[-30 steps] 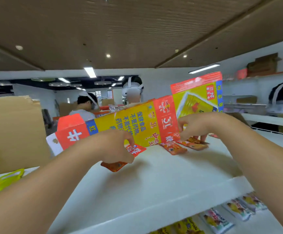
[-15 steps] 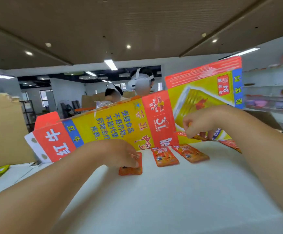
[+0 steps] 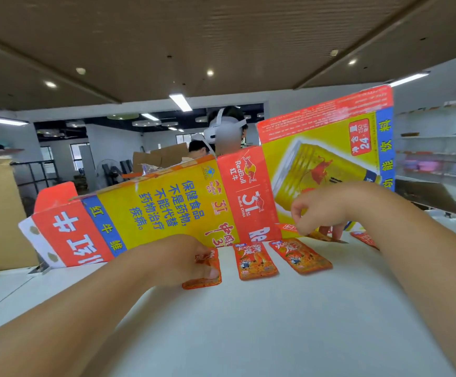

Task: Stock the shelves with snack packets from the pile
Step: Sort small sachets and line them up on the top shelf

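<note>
Overhead, brown ceiling (image 3: 221, 28) — white shelf (image 3: 276, 322) below.

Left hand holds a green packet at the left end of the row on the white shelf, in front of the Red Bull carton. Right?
Not green: the head view shows the packet in the left hand is orange-red. The rest holds: left end of the row on the white shelf, in front of the Red Bull carton.

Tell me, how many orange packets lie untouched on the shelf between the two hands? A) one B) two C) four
B: one orange packet and a second packet lie flat, untouched, between the left hand, which grips a third packet, and the right hand.
</note>
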`<state>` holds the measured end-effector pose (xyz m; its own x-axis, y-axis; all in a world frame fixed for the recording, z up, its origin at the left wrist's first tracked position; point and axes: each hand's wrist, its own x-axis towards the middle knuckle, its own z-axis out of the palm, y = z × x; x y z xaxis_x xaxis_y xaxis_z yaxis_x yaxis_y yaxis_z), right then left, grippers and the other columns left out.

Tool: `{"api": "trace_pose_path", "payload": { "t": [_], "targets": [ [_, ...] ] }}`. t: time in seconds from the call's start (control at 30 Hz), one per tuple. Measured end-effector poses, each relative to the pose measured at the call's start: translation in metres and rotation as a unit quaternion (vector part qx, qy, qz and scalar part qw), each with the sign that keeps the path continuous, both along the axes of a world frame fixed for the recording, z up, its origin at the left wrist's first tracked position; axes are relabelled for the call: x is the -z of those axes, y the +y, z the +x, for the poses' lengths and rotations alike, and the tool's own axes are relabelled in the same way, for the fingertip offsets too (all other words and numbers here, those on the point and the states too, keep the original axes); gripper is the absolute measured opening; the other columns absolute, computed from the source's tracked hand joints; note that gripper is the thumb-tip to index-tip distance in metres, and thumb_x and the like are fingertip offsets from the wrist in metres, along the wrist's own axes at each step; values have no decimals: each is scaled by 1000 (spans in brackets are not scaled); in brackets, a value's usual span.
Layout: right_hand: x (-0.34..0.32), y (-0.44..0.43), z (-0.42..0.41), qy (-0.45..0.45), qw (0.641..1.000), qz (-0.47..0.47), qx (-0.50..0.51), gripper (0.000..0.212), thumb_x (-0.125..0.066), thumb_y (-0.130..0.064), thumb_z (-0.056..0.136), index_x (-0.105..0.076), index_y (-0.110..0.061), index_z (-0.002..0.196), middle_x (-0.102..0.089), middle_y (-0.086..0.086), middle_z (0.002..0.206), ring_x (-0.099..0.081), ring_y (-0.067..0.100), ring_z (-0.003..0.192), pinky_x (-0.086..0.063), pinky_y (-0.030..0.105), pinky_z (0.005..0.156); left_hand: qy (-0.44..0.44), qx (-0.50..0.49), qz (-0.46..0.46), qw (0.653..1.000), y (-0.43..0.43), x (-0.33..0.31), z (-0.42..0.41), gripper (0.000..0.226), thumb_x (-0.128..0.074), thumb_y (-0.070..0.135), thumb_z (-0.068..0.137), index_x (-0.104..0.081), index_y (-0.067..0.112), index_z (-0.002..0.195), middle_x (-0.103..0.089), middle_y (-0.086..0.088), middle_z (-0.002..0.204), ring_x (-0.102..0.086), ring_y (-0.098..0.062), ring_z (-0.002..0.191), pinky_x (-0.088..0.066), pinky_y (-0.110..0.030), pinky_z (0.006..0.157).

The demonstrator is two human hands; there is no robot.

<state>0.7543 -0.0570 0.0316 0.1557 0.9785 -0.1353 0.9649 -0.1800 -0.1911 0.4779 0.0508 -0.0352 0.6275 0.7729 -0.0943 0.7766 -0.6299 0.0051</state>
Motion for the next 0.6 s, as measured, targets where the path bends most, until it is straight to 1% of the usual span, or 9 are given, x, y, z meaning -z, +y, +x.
{"api": "trace_pose_path", "payload": {
  "t": [0.13, 0.23, 0.33, 0.43, 0.53, 0.6],
  "targets": [
    [2, -4, 5, 7, 1000, 4, 10, 12, -67, -32, 88, -58, -27, 95, -59, 6, 107, -65, 21, 87, -64, 38, 73, 0, 3, 5, 1000, 4, 3, -1, 51, -53, 68, 93, -57, 41, 136, -67, 16, 112, -62, -12, 104, -52, -35, 95],
    [2, -7, 8, 16, 1000, 6, 16, 13, -67, -32, 89, -59, -26, 97, -58, 6, 106, -63, 21, 85, -63, 38, 74, -2, 10, 4, 1000, 1, -2, -3, 51, -53, 65, 95, -53, 44, 142, -63, 20, 117, -59, -9, 108, -50, -31, 96],
    [0, -9, 10, 26, 999, 10, 22, 14, -67, -30, 89, -58, -24, 98, -57, 6, 102, -60, 21, 81, -62, 40, 76, -3, 7, -2, 1000, -3, -5, -4, 55, -55, 64, 95, -47, 46, 147, -58, 19, 132, -55, -9, 115, -44, -26, 95],
    [0, -10, 11, 36, 999, 11, 25, 15, -67, -29, 88, -58, -23, 98, -57, 7, 100, -59, 22, 80, -62, 42, 78, 14, -3, 4, 1000, -6, -7, -3, 61, -54, 64, 95, -39, 46, 151, -52, 14, 142, -51, -13, 123, -41, -26, 94],
    [-1, -12, 13, 41, 999, 12, 25, 17, -67, -29, 88, -57, -22, 99, -56, 8, 100, -60, 23, 81, -63, 43, 78, 20, -2, 0, 1000, -13, -11, -2, 59, -53, 64, 96, -41, 46, 151, -52, 15, 143, -51, -13, 126, -42, -27, 100],
    [-1, -12, 14, 36, 999, 14, 29, 17, -67, -31, 88, -56, -23, 98, -57, 9, 100, -61, 24, 82, -63, 45, 78, 9, -2, 24, 1000, -20, -20, 3, 57, -52, 65, 96, -45, 44, 149, -50, 16, 147, -49, -12, 132, -42, -29, 106]
  ]
}}
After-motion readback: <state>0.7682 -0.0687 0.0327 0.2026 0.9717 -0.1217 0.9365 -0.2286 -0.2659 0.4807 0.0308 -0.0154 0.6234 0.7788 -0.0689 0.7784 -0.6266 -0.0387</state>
